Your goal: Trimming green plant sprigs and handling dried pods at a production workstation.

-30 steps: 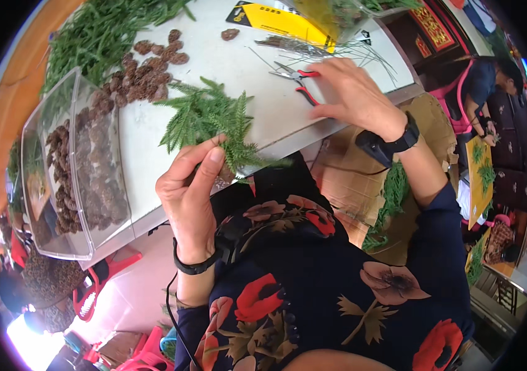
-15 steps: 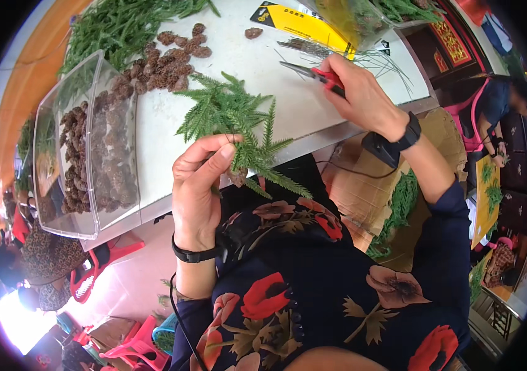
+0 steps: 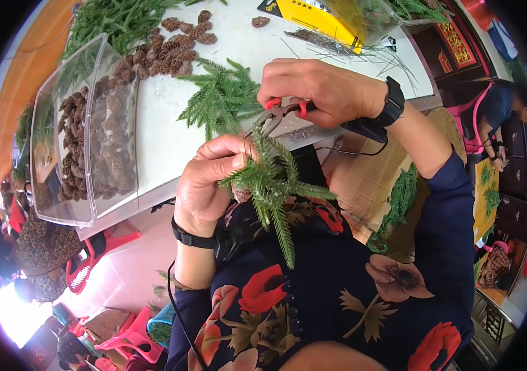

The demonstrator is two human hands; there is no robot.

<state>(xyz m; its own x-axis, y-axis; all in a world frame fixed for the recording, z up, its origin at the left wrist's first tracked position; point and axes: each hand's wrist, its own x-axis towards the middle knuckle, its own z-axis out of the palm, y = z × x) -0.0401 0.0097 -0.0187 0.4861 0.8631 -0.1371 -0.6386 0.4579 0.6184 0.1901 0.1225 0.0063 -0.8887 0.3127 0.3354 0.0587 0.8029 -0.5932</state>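
My left hand [image 3: 208, 179] pinches a green artificial pine sprig [image 3: 273, 182] at its stem end, just off the table's front edge. A brown pine cone [image 3: 240, 193] shows under the sprig by my fingers. In my right hand [image 3: 319, 86] are red-handled pliers [image 3: 274, 119], whose jaws reach the stem or thin wire above my left fingertips. What exactly the jaws touch is too small to tell. Behind, on the white table [image 3: 158, 123], lies a pile of pine sprigs [image 3: 220, 99].
A clear plastic bin [image 3: 96, 216] of pine cones stands at the left, with loose cones [image 3: 164, 55] beside it. Thin wires [image 3: 322, 41] and a yellow package [image 3: 319, 21] lie at the back right. Cardboard [image 3: 362, 185] is below the table edge. Another person [image 3: 498, 111] sits at far right.
My right hand has moved left and down, bringing the pliers to the stem at my left fingers. The held sprig has turned, its tips now pointing down and right.
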